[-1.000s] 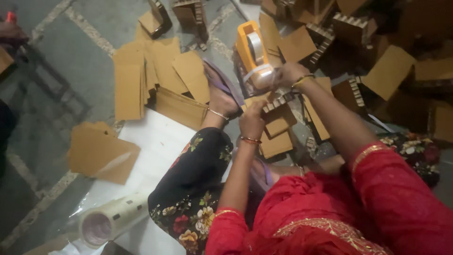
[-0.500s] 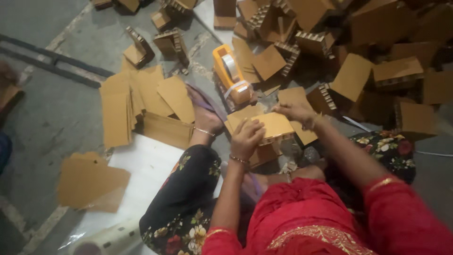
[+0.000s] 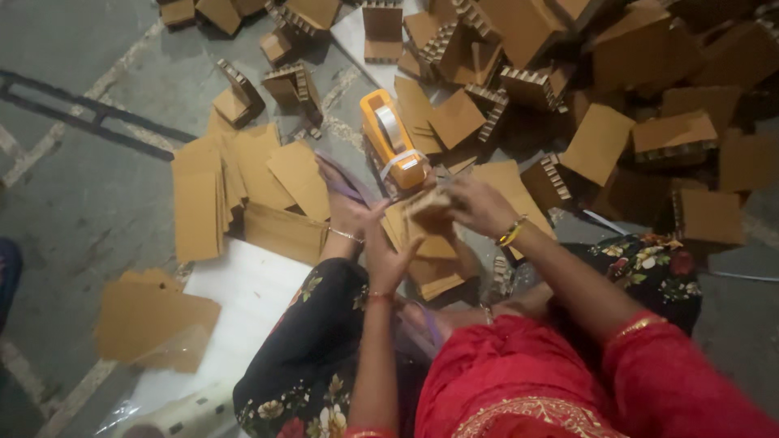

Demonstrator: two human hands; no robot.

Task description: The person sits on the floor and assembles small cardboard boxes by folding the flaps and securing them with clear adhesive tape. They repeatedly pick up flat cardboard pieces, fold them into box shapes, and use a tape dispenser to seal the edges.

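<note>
Both hands grip a small folded brown cardboard piece [image 3: 428, 212] over the lap, just in front of an orange handheld tape dispenser [image 3: 392, 138] on the grey floor. Left hand [image 3: 388, 253] holds from below, right hand [image 3: 479, 207] w/ fingers closed on top. Flat cardboard sheets [image 3: 235, 191] lie to the left.

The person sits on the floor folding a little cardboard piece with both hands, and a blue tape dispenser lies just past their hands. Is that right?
Nearly. The tape dispenser is orange-yellow, not blue; the head view shows it. The rest holds: the person sits on the floor, the left hand and right hand both hold the small cardboard piece, and the dispenser lies just past them.
</note>
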